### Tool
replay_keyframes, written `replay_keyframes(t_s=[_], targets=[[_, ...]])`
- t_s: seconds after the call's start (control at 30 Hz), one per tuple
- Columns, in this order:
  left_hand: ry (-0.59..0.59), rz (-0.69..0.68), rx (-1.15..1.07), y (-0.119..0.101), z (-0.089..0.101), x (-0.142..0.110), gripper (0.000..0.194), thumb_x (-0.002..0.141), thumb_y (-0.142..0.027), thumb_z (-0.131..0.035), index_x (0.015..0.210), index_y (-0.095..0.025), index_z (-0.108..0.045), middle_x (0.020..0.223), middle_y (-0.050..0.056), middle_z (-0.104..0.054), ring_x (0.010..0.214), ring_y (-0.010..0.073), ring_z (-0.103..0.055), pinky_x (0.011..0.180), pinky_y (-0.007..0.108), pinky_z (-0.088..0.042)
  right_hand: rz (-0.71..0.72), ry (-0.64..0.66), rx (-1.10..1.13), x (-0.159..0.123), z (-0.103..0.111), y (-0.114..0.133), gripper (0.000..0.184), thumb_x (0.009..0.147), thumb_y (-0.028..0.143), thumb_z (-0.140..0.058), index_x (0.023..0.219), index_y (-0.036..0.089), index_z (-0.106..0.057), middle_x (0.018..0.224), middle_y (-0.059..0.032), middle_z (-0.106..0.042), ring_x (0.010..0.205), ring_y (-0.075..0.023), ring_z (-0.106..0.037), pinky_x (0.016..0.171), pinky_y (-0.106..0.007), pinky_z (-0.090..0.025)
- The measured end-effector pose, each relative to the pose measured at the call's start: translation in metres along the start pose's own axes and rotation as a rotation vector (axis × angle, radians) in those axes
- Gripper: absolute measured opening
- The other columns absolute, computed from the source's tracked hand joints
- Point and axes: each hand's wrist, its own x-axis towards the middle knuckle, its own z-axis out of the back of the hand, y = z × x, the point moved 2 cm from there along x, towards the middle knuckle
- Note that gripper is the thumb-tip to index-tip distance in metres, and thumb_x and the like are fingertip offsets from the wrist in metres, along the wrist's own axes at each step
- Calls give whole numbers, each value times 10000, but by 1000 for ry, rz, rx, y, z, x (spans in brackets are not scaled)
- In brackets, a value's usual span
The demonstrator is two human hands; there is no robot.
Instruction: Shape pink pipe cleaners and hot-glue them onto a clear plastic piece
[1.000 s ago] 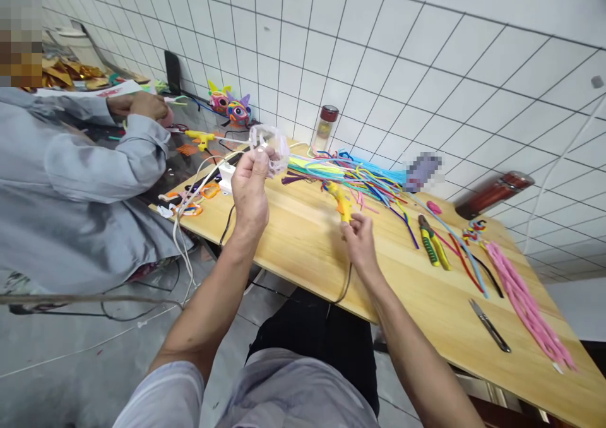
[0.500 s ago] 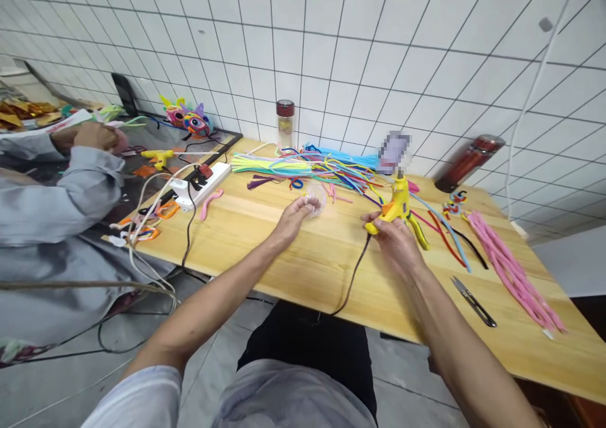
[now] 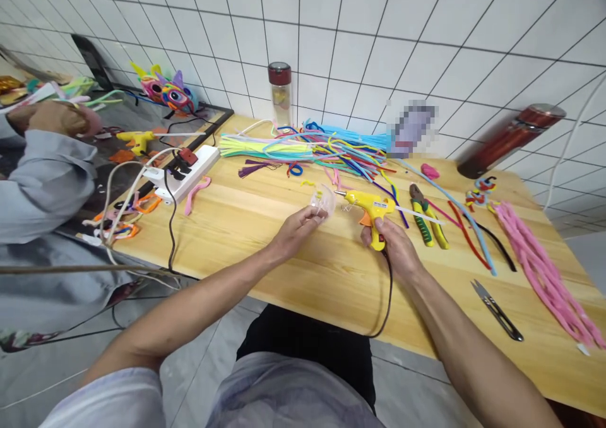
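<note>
My left hand [image 3: 300, 229] pinches the rim of a small clear plastic cup or dome [image 3: 326, 199] above the table; which of the two it is I cannot tell. My right hand [image 3: 394, 242] is wrapped round the handle of a yellow hot glue gun [image 3: 372, 206]. Its metal nozzle points left, close to the clear piece, and a white glue stick [image 3: 419, 214] juts from its back. A black cord hangs from the handle. Pliers with green and yellow grips [image 3: 428, 219] lie just right of the glue gun.
Behind my hands lies a bundle of coloured pipe cleaners [image 3: 303, 145]. A glass bottle [image 3: 281, 93] and a red flask [image 3: 511, 141] stand by the wall. Thread snips [image 3: 497, 311] and pink strands [image 3: 544, 270] lie right. Left are a power strip [image 3: 189, 172] and a co-worker's sleeve [image 3: 71, 182].
The glue gun has turned from pointing up and away to pointing left, its nozzle now near the clear piece. The pliers are now in full view. My view has shifted slightly.
</note>
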Motion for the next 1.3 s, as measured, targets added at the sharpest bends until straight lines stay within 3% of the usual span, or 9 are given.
replay_keyframes(t_s=[0.2, 0.7, 0.97, 1.3], targets=[[-13, -8, -31, -4, 1, -4, 339, 958, -456, -560, 1087, -195, -733, 1157, 62, -765, 1153, 246, -671, 1064, 344, -475, -10, -36, -71, 1, 1, -1, 522, 812, 717, -700, 675, 219, -620, 584, -21, -578, 538, -147, -393, 516, -312, -304], [36, -22, -5, -2, -2, -4, 314, 966, -434, -544, 1082, -219, -740, 1138, 42, -773, 1127, 239, -677, 1032, 342, -489, -39, -18, -6, 5, 2, -15, 459, 849, 667, -692, 764, 219, -638, 598, -5, -582, 507, -132, -407, 465, -283, -290], [53, -18, -7, -4, -1, -3, 310, 965, -408, -535, 1081, -198, -730, 1139, 54, -771, 1124, 239, -678, 1028, 343, -485, -45, -21, 39, 2, -5, -7, 464, 802, 644, -748, 711, 222, -576, 576, 1, -560, 504, -128, -395, 469, -284, -281], [55, -7, -19, -7, -1, -3, 309, 955, -424, -540, 1065, -206, -730, 1125, 50, -772, 1117, 242, -679, 1026, 347, -494, -60, -11, 41, 3, -5, -11, 447, 801, 639, -749, 750, 214, -618, 573, 0, -560, 513, -138, -413, 493, -293, -295]])
